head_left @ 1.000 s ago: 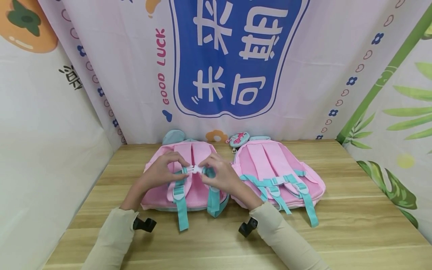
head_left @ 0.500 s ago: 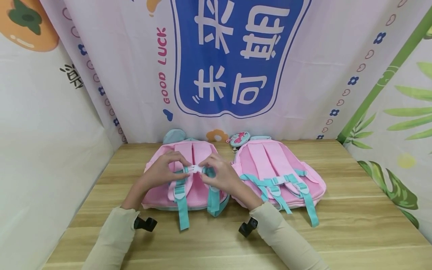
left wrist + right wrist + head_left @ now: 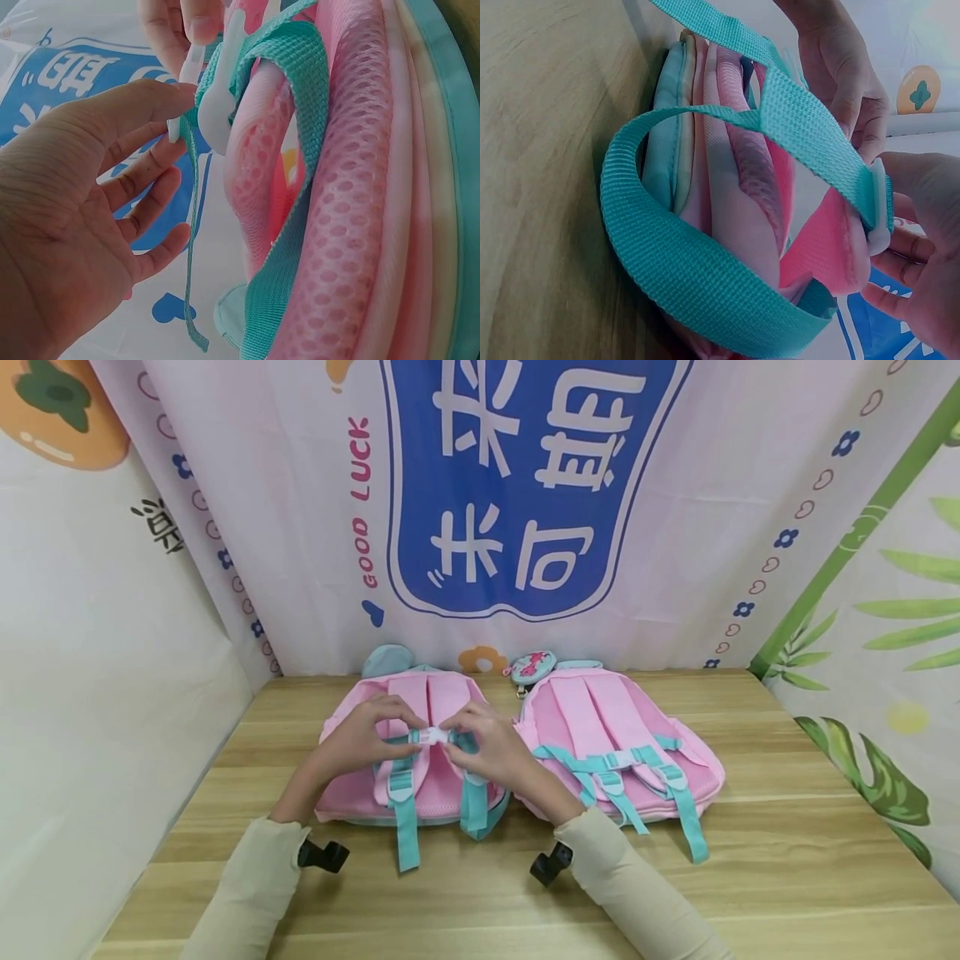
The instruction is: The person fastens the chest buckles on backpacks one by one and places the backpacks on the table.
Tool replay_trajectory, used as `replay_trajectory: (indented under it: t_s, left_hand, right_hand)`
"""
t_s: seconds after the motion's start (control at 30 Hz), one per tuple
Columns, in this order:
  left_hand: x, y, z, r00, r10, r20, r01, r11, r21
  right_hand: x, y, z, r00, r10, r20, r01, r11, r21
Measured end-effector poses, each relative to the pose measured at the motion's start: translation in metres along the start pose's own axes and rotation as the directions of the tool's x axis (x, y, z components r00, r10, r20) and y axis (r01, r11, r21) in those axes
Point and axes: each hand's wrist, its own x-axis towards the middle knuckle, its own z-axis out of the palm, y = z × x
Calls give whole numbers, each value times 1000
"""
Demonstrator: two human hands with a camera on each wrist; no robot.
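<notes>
A pink backpack [image 3: 442,797] with turquoise straps lies on the table, its shoulder straps facing up. Above it, a white side-release buckle [image 3: 433,736] is held level between both hands, its two halves pushed together. My left hand [image 3: 360,737] pinches the left half between thumb and fingers. My right hand [image 3: 491,745] pinches the other half from the right. In the left wrist view, turquoise webbing [image 3: 304,67] runs near a white strap adjuster [image 3: 219,112]. The right wrist view shows a wide loop of turquoise strap [image 3: 697,247] hanging beside the bag; fingers partly hide the buckle.
A second pink backpack [image 3: 637,727] lies just to the right, its white chest buckle [image 3: 621,761] fastened. A small round pouch [image 3: 532,668] hangs at its top left. Behind the wooden table [image 3: 465,902] is a printed cloth backdrop [image 3: 315,527].
The buckle's two halves have slid together; the gap with visible prongs has closed. Both hands keep their pinch and have hardly moved.
</notes>
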Motion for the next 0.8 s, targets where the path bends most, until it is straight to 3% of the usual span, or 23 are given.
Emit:
replay_trajectory:
  t_s: [0.43, 0.8]
  left_hand:
    - [-1, 1, 0, 1000, -10, 7, 10, 1000, -14]
    - [-1, 2, 0, 1000, 11, 2, -11, 1000, -11]
  right_hand:
    - [1, -2, -4, 998, 21, 61, -20, 1000, -5]
    - [2, -3, -6, 998, -21, 66, 25, 998, -58]
